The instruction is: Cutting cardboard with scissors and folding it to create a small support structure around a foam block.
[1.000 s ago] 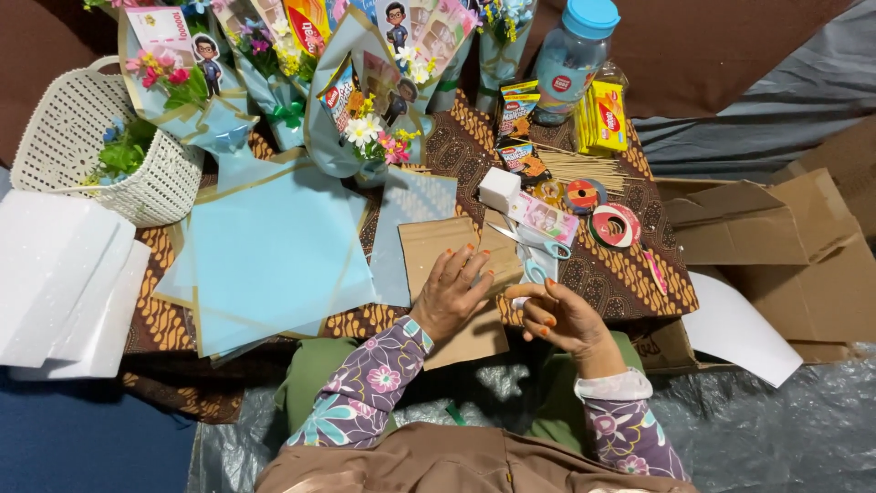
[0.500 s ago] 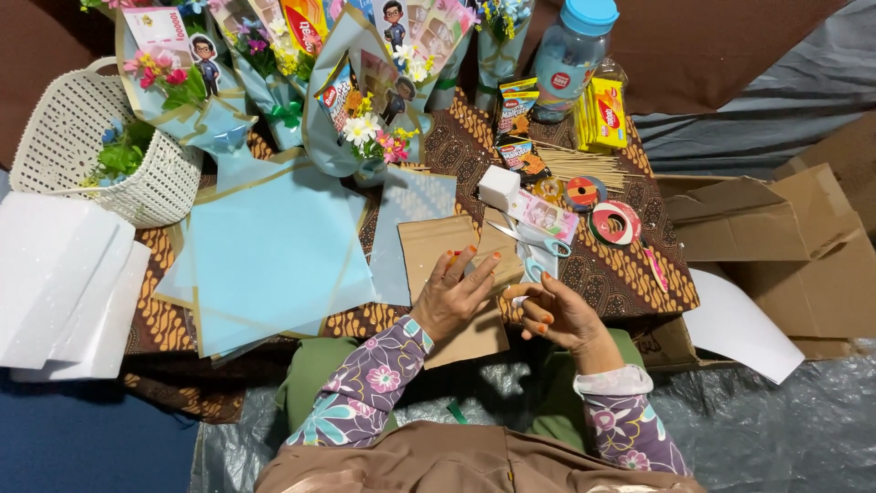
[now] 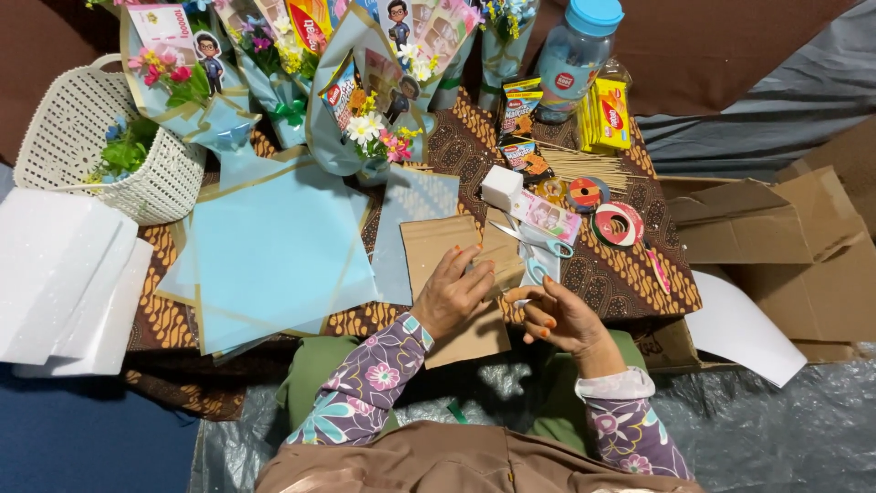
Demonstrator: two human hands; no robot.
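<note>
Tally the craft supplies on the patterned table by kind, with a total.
Wrapped flower bouquets with light blue paper: 3
White woven plastic basket: 1
Round tape rolls: 2
Blue-handled scissors: 1
Clear jar with blue lid: 1
Brown cardboard sheet under the left hand: 1
Total: 9

Batik-clothed low table (image 3: 630, 274) under blue sheets (image 3: 274, 251), cardboard (image 3: 438, 251)

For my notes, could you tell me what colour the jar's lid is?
Light blue; the lid tops the clear jar, shown in the head view.
</note>
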